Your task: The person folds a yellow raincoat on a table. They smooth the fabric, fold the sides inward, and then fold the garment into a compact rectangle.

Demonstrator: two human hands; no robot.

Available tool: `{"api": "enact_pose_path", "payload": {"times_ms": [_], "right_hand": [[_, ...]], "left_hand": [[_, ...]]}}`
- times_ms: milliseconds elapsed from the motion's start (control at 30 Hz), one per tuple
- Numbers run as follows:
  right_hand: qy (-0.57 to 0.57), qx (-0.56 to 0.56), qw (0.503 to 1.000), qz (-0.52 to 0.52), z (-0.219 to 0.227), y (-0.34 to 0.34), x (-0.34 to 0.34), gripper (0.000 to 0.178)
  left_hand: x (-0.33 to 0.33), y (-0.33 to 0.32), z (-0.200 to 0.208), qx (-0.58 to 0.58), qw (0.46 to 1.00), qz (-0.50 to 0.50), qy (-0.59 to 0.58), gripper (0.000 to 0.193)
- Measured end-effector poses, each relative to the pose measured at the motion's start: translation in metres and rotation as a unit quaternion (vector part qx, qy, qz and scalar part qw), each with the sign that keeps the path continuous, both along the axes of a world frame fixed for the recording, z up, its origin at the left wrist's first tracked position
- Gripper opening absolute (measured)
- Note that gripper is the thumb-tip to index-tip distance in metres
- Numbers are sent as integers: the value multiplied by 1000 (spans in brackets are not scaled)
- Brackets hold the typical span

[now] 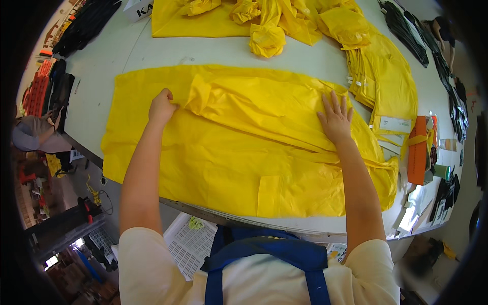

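A yellow, shiny garment (213, 173) like a raincoat lies spread across the table in front of me. One sleeve (244, 101) is laid lengthwise over its upper half, its cuff end toward the left. A rectangular pocket flap (269, 195) shows near the close edge. My left hand (162, 107) is closed, fingers curled at the cloth just left of the sleeve's end, seemingly pinching it; the fingertips are partly hidden. My right hand (335, 118) rests flat with spread fingers on the sleeve's right end, pressing the cloth and gripping nothing.
Crumpled yellow pieces (267, 40) lie on the table (96, 86) beyond the garment. At the right are a stack of yellow garments (386, 76), an orange box (418, 152) and a green roll (441, 172). Dark bundles (89, 28) sit far left. Another person (38, 134) is at the left.
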State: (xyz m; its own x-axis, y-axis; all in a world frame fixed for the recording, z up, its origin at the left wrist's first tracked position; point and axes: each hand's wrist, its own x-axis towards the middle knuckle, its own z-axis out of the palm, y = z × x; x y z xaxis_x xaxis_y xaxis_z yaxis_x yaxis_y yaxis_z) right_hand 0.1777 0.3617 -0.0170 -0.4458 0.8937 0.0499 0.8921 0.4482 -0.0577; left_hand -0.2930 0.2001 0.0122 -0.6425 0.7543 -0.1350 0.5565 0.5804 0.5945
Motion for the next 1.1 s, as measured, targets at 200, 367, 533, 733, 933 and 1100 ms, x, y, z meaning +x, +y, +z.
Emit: {"api": "enact_pose_path", "payload": {"times_ms": [200, 367, 533, 733, 933, 1100], "right_hand": [[-27, 56, 998, 0, -15, 18, 1, 45], [132, 24, 991, 5, -40, 70, 26, 22], [130, 82, 988, 20, -36, 83, 16, 9], [137, 113, 984, 21, -40, 91, 14, 14], [191, 39, 981, -2, -33, 89, 25, 31], [224, 15, 961, 161, 26, -52, -3, 39]], "left_hand": [[84, 16, -6, 263, 958, 28, -112, 26], [32, 0, -11, 170, 975, -40, -135, 23], [-4, -1, -7, 145, 974, -61, -165, 19], [-1, 72, -8, -3, 1000, -13, 6, 25], [-5, 40, -11, 126, 975, -59, 175, 26], [42, -96, 25, 82, 953, -212, 200, 40]]}}
